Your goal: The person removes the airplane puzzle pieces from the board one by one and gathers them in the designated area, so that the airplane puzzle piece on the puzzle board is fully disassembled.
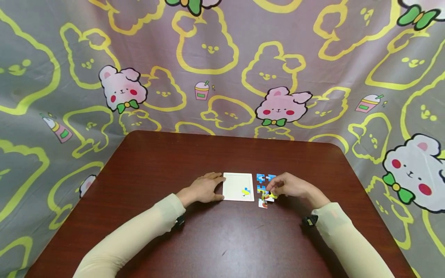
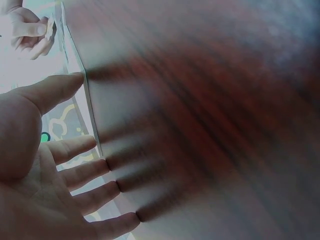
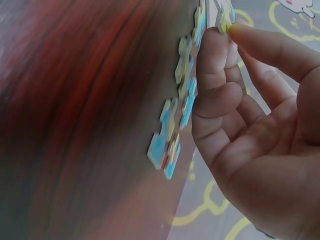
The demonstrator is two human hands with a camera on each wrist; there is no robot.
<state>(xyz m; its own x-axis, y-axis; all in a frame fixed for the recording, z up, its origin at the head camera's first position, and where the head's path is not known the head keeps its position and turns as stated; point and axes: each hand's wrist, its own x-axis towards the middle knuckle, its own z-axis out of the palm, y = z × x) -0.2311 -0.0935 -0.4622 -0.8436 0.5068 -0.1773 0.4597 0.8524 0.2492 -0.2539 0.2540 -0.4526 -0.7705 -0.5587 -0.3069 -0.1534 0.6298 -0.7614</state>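
Note:
My left hand [image 1: 205,188] rests at the left edge of a square white puzzle board [image 1: 234,185], thumb and fingers spread, with the fingertips on the table in the left wrist view. One puzzle piece [image 1: 246,192], yellow and blue, lies in the board's lower right part. Right of the board, my right hand [image 1: 286,185] pinches a yellow puzzle piece [image 3: 225,20] between thumb and fingertip, its other fingers curled. That hand hangs over a group of loose pieces [image 1: 260,178] and hides some of them in the head view.
The loose pieces [image 3: 159,149] lie flat in short rows on the dark red wooden table [image 1: 222,239]. A grey curtain [image 1: 222,104] with yellow outlines and rabbit faces hangs behind the table and along both sides.

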